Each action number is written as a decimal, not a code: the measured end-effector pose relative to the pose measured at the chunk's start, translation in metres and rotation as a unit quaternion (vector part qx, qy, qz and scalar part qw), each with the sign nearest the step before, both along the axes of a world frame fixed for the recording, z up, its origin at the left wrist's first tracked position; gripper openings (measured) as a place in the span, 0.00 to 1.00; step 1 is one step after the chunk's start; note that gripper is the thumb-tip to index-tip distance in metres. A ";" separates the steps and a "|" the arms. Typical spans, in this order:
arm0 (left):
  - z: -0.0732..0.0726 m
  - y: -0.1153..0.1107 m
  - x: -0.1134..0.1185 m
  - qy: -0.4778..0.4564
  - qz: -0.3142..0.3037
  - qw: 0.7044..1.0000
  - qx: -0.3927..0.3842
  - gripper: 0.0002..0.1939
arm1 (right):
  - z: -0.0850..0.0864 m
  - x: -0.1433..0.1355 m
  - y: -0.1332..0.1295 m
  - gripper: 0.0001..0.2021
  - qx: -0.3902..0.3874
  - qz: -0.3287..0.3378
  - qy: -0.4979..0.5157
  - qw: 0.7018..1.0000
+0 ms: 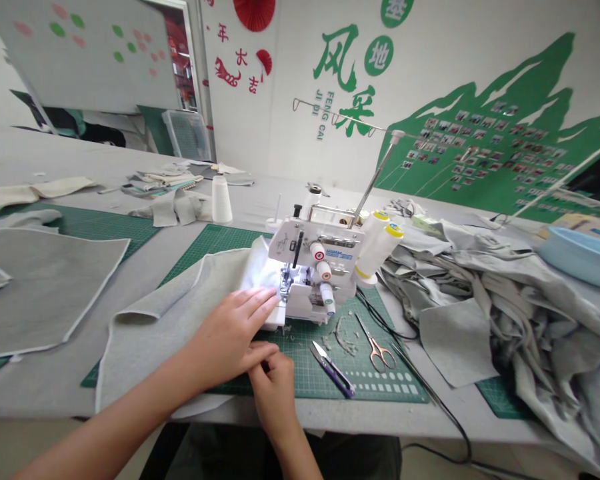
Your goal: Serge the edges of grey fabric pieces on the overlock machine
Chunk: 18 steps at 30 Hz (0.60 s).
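Observation:
A white serger sewing machine (313, 267) stands on a green cutting mat (300, 373), its lamp lighting the needle area. Grey fabric with pale stitched edges (180, 327) spreads left of the machine and reaches its presser foot. My left hand (235, 327) lies on this fabric just in front of the foot, fingers stretched out toward it. Close below, near the machine's front left corner, my right hand (275, 377) has its fingers bent together by my left thumb; what they hold, if anything, is hidden.
Purple-handled thread snips (335, 377) and scissors (380, 353) lie right of my hands, near thread scraps. A large heap of grey fabric (460, 320) and a blue basin (580, 257) are at the right. A thread cone (221, 200) stands behind; finished-edge fabric (50, 287) lies left.

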State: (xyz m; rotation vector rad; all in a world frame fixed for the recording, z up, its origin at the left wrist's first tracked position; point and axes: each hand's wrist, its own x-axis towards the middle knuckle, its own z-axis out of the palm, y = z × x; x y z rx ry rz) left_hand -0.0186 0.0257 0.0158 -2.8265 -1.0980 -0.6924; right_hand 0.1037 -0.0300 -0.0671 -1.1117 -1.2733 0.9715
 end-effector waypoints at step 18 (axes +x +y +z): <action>-0.012 -0.022 0.041 -0.037 0.109 0.993 0.038 0.33 | -0.006 -0.001 0.003 0.14 0.046 -0.033 -0.093 0.994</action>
